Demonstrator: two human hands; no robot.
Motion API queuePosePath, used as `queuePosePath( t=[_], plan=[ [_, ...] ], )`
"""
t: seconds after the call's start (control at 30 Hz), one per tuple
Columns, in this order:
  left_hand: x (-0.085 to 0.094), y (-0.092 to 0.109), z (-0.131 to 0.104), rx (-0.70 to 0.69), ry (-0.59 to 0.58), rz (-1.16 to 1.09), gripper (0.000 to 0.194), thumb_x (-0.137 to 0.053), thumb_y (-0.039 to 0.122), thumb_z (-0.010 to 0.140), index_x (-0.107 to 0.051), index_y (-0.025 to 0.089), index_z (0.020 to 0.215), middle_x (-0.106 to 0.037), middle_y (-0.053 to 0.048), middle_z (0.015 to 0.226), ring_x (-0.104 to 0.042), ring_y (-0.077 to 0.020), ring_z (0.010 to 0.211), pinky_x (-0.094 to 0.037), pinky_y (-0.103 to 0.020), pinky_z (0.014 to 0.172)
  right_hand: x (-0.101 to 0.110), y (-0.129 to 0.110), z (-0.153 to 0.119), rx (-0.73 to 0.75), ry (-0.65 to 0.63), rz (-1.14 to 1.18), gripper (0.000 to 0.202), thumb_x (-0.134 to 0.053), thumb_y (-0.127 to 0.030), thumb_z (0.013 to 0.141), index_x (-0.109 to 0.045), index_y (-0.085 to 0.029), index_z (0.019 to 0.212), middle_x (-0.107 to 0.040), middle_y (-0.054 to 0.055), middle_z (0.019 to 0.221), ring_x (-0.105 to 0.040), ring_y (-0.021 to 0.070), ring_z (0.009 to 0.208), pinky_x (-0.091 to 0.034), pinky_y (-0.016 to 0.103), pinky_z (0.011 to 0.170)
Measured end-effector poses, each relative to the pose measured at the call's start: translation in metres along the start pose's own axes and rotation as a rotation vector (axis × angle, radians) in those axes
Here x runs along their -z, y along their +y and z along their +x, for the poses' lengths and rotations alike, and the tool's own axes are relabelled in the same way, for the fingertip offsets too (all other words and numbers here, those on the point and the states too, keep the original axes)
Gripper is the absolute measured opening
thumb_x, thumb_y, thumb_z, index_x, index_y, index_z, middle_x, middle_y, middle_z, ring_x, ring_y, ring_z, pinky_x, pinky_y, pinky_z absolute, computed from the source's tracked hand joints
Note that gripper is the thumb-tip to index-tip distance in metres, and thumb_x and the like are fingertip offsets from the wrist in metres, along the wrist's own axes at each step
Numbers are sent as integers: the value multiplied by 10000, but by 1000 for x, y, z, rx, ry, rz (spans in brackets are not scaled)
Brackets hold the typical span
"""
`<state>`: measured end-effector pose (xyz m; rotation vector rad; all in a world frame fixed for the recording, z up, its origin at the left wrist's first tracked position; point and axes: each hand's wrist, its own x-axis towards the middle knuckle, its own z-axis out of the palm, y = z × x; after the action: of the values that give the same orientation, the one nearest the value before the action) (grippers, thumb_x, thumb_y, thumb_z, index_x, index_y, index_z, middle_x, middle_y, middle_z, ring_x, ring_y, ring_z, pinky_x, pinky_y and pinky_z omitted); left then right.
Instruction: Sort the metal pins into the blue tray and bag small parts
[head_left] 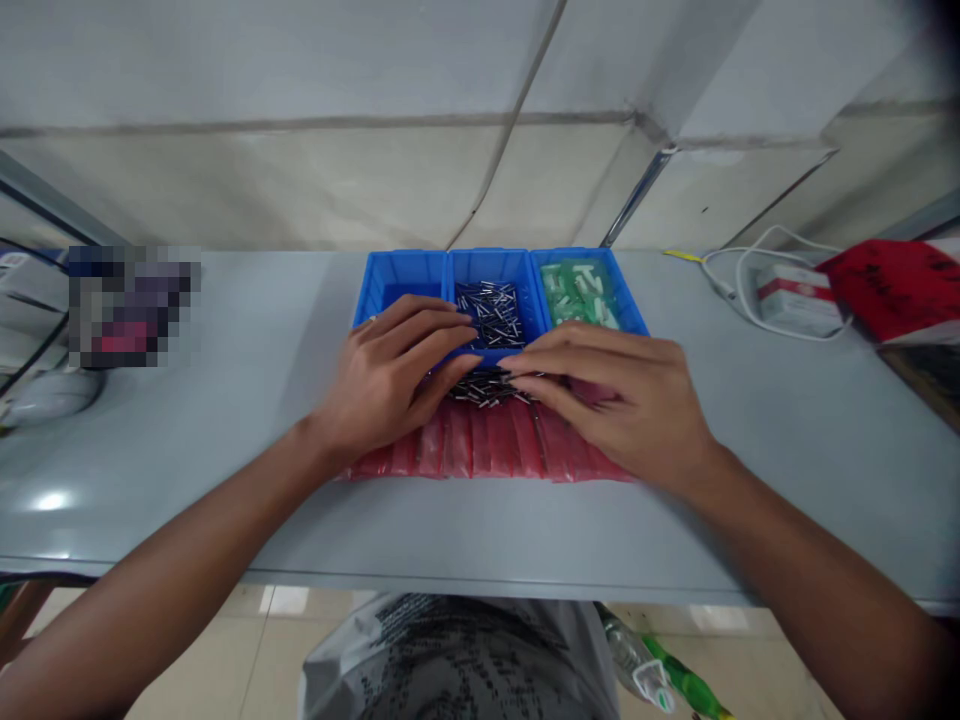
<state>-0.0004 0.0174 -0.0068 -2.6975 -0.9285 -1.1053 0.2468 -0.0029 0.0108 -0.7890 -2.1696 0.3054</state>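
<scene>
While the left hand (390, 365) arches with thumb and fingers parted, the right hand (634, 395) bunches its fingertips; whether it grips anything, I cannot tell. Between them, dark metal pins (491, 388) lie heaped, pointing every way. Nearer, pink plastic bags (480, 442) run lengthwise toward the front edge of the desk (480, 530), which spreads past both hands. Blue bins (409, 272) stand just beyond.

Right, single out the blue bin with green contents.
The rightmost bin, holding green and white items; the middle bin holds dark, slim pieces, and the left bin shows its blue interior.
</scene>
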Motion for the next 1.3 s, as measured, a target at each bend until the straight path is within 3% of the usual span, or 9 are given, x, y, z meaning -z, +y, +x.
queuePosePath(
  t=[0.17, 0.27, 0.4, 0.67, 0.87, 0.97, 1.13, 1.3],
  plan=[
    [5, 9, 0, -148, 73, -1, 237, -754, 239, 882, -676, 160, 1092, -763, -55, 1032, -699, -203, 996, -609, -343, 859, -4, -15, 3, -220, 256, 281, 187, -781, -147, 859, -801, -300, 965, -779, -12, 901, -720, 159, 797, -619, 320, 709],
    [5, 12, 0, -156, 102, -2, 170, -733, 151, 876, -669, 149, 1033, -759, -54, 970, -698, -190, 927, -601, -326, 802, -9, -17, 1, -280, 316, 380, 199, -808, -129, 827, -803, -299, 932, -769, -21, 879, -710, 150, 779, -615, 307, 686],
    [5, 15, 2, -137, 119, -43, 182, -739, 178, 879, -663, 141, 1040, -752, -63, 928, -696, -192, 882, -592, -334, 768, -15, -17, -1, -331, 356, 534, 255, -808, -99, 815, -806, -311, 956, -763, -15, 911, -731, 157, 809, -654, 307, 744],
    [3, 14, 0, -124, 164, -60, 148, -713, 90, 868, -648, 114, 999, -731, -69, 863, -685, -177, 815, -562, -308, 713, -16, -18, -2, -329, 344, 613, 299, -807, -90, 816, -795, -308, 1020, -779, -15, 937, -766, 162, 830, -689, 298, 813],
    [3, 15, 1, -102, 151, -94, 27, -625, 103, 929, -631, 129, 925, -712, -59, 816, -661, -164, 764, -534, -302, 682, -17, -18, -3, -322, 333, 665, 345, -812, -80, 809, -760, -279, 1086, -785, -24, 928, -772, 155, 862, -683, 305, 861],
    [3, 17, 1, -57, 141, -113, 77, -576, 132, 968, -622, 142, 907, -694, -48, 795, -645, -149, 746, -516, -288, 666, -18, -18, -2, -323, 317, 701, 381, -820, -81, 799, -739, -273, 1118, -785, -18, 955, -774, 164, 905, -679, 304, 868],
    [2, 18, -2, -26, 151, -154, 108, -551, 177, 993, -617, 158, 909, -687, -45, 787, -646, -143, 732, -516, -282, 659, -17, -20, -2, -411, 237, 767, 230, -785, -100, 841, -754, -242, 1019, -794, -11, 924, -794, 171, 826, -691, 316, 834],
    [2, 18, -1, -51, 138, -136, 94, -571, 164, 977, -616, 160, 895, -686, -43, 767, -657, -148, 725, -522, -282, 650, -18, -21, -3, -383, 222, 778, 179, -775, -95, 849, -768, -227, 971, -799, -9, 878, -795, 163, 806, -690, 285, 785]
  ],
)
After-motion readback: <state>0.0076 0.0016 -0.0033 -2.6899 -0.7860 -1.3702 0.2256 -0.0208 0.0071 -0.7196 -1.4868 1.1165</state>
